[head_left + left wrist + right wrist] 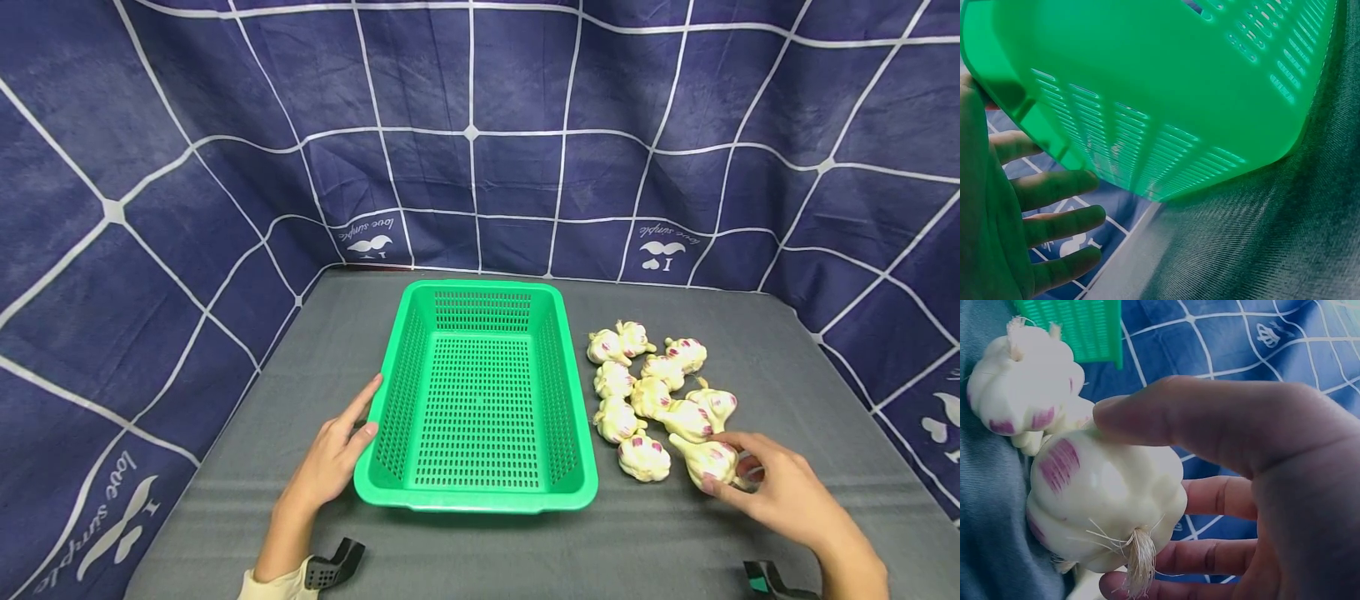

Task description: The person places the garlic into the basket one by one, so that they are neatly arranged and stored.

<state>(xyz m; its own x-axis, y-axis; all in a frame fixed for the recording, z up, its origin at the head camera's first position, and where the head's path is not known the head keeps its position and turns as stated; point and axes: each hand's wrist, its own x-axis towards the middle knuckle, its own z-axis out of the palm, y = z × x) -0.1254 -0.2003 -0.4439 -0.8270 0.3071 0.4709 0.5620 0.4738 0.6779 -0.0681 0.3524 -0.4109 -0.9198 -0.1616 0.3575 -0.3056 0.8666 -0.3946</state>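
Observation:
A green plastic basket (480, 408) with slotted walls and floor stands on the grey cloth, nothing inside it. At its left rim rests my left hand (330, 458), fingers extended; the left wrist view shows the fingers (1063, 225) straight beside the basket's wall (1147, 94). On the right, my right hand (787, 492) holds a garlic bulb (708, 461) at the near end of the group. Its thumb lies on one side of the bulb (1110, 494), the other fingers round the far side. The bulb's root tuft faces the right wrist camera.
Several more garlic bulbs (651, 397) lie clustered between the basket and my right hand. One bulb (644, 458) sits just left of the held one. A dark blue cloth (517, 175) with white grid lines hangs round the back and sides of the grey surface (510, 554).

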